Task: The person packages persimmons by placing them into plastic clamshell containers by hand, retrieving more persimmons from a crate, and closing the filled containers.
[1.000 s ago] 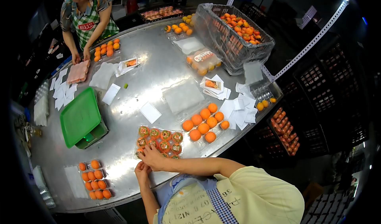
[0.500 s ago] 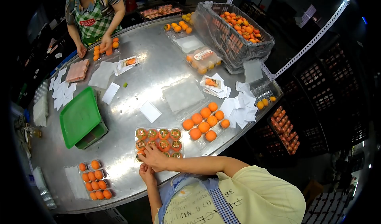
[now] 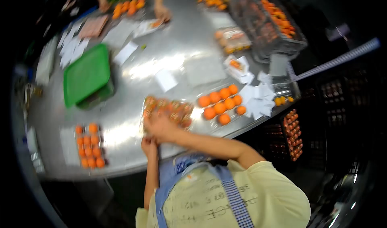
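Note:
A clear plastic pack point(image 3: 175, 107) of orange-red fruit with labels lies near the table's front edge, blurred by motion. My right hand point(image 3: 160, 127) is over its front left part, its fingertips smeared and partly hidden. Just below, my left hand point(image 3: 149, 144) is closed in a pinch at the pack's near left corner; what it grips is too small to tell. To the right of the pack stands an open clear tray of oranges point(image 3: 219, 107). A white card point(image 3: 166, 80) lies behind the pack.
A green lid point(image 3: 87, 75) on a box stands left; another fruit tray point(image 3: 90, 151) is front left. Paper slips point(image 3: 258, 99), a printed-card pile point(image 3: 238, 68) and a plastic-lined fruit crate point(image 3: 266, 30) are right. Across the table, a co-worker's hand point(image 3: 162, 13) touches printed cards.
The view has shifted and blurred, so the table appears higher. My hands stay at the pack's near left corner. The co-worker's hand has moved from the oranges to the printed cards.

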{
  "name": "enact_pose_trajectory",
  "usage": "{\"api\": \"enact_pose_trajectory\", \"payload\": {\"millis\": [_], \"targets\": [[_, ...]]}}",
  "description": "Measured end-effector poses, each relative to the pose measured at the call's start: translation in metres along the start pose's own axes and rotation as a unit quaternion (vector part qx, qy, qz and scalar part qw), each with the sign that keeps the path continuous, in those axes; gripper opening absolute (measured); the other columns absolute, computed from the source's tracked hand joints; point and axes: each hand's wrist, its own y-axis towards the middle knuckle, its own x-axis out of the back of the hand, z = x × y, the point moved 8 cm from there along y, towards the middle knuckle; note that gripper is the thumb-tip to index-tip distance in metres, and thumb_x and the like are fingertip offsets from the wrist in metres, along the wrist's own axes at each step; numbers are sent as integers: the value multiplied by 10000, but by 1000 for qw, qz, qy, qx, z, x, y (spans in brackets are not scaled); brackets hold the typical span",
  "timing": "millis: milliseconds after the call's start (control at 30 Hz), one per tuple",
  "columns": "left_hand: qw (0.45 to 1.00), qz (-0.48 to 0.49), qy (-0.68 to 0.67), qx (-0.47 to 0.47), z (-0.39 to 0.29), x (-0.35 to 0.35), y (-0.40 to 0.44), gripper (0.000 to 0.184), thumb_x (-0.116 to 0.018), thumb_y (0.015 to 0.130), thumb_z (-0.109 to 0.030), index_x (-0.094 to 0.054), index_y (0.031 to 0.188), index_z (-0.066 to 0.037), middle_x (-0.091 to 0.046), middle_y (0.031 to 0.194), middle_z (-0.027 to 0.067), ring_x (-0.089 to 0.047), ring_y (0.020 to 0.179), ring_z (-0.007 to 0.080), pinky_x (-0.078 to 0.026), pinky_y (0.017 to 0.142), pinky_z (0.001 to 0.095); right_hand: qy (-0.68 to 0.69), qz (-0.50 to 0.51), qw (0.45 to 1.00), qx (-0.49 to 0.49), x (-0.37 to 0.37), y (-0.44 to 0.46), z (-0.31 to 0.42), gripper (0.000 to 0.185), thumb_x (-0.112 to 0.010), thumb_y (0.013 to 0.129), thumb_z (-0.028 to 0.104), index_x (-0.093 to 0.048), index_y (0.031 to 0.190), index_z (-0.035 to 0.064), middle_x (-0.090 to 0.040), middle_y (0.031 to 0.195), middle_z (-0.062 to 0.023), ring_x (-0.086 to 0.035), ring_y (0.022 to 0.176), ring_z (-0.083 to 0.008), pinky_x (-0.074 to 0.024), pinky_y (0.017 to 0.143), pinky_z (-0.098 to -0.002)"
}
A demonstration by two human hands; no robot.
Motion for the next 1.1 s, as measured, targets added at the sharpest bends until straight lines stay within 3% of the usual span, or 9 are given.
{"api": "enact_pose_trajectory", "payload": {"millis": [100, 167, 200, 267, 367, 767, 867, 967, 1100], "targets": [[996, 39, -69, 44, -17, -14, -9, 156, -584, 803, 67, -465, 854, -19, -570, 782, 96, -644, 682, 205, -564, 578, 302, -3, -77, 997, 7, 20, 2, -14, 654, -715, 623, 209, -475, 1193, -3, -592, 906, -211, -553, 912, -357, -431, 811, -465], [994, 47, -81, 59, -16, -16, -9, 168, -584, 811, 65, -443, 865, -10, -575, 801, 122, -671, 679, 268, -596, 585, 340, 4, -44, 998, 34, 35, 10, -8, 369, -673, 699, 178, -550, 972, -38, -615, 924, -237, -551, 980, -379, -459, 788, -485], [994, 50, -74, 61, -15, -15, -9, 169, -588, 813, 60, -444, 858, -15, -578, 804, 125, -669, 675, 259, -593, 584, 335, 0, -109, 992, 67, 53, 16, -7, 300, -652, 739, 178, -549, 935, -25, -636, 844, -216, -587, 922, -385, -487, 728, -476], [994, 49, -67, 78, -16, -15, -11, 169, -590, 815, 59, -446, 850, -22, -585, 809, 130, -668, 673, 246, -588, 583, 325, 0, 18, 999, -31, 76, 40, -20, 224, -630, 729, 129, -551, 883, -12, -644, 759, -197, -627, 842, -379, -504, 668, -464], [994, 52, -69, 68, -25, -16, -13, 177, -610, 811, 35, -455, 825, -50, -592, 774, 104, -668, 668, 235, -589, 597, 326, -30, 59, 995, -80, 99, 61, -47, 217, -572, 691, 89, -545, 889, 3, -623, 732, -204, -624, 743, -361, -484, 668, -462], [980, 47, -76, 177, -19, 6, -46, 166, -649, 799, 26, -489, 820, -13, -607, 764, 110, -672, 717, 241, -586, 610, 314, -36, -35, 988, -145, 104, 100, -171, 182, -562, 829, 188, -668, 965, 131, -698, 855, -89, -657, 775, -282, -503, 710, -392], [983, 20, -110, 149, -12, 15, -46, 176, -665, 790, 26, -496, 791, -23, -613, 777, 100, -663, 774, 228, -580, 688, 324, 4, -38, 990, -138, 90, 106, -171, 200, -569, 834, 196, -664, 996, 129, -695, 851, -98, -659, 753, -273, -505, 690, -389], [993, 47, 22, 102, -7, 20, -43, 114, -626, 856, -91, -518, 873, -57, -617, 985, 124, -628, 939, 239, -540, 816, 363, 39, 31, 987, -150, 90, 94, -152, 220, -570, 835, 200, -655, 1023, 121, -689, 866, -115, -659, 786, -265, -508, 691, -379], [939, 54, -304, 152, -43, -6, -54, 205, -556, 915, -250, -484, 1014, -86, -567, 1102, 138, -599, 972, 261, -490, 872, 398, 11, 104, 994, -8, 69, 29, -39, 378, -655, 761, 245, -599, 1112, 117, -664, 917, -102, -648, 881, -261, -523, 731, -386]]}}
